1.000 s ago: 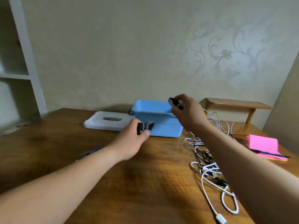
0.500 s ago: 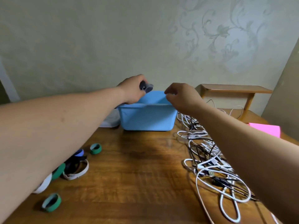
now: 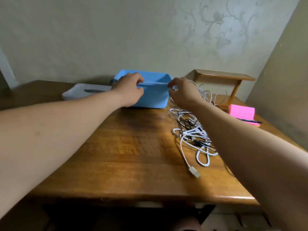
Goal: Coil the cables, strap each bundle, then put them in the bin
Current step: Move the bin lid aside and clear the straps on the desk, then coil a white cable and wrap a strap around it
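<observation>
The left hand [image 3: 128, 90] grips the near rim of the light blue rectangular plastic bin [image 3: 153, 97] at its left corner: the fingers curl over the edge and the thumb lies against the outer wall. The right hand [image 3: 183, 93] hangs half-open at the bin's near right corner, fingers loosely curved and thumb spread apart from them. It holds nothing that shows; whether a fingertip touches the bin cannot be told.

The bin is smooth-walled with rounded corners and stands on the glossy, grained brown wooden table [image 3: 120, 147], near the wall. Just left of the bin lies a flat white plastic lid [image 3: 78, 93] with a grey handle on top. Right of the bin and towards the camera sprawls a loose tangle of thin white and black cables [image 3: 191, 134], uncoiled and unstrapped, with one white boxy plug [image 3: 195, 172] trailing nearest the table's front edge. Further right of the bin stand a small wooden shelf [image 3: 223, 77] and a bright pink block of sticky notes [image 3: 241, 111], a dark pen [image 3: 250, 121] beside it.
</observation>
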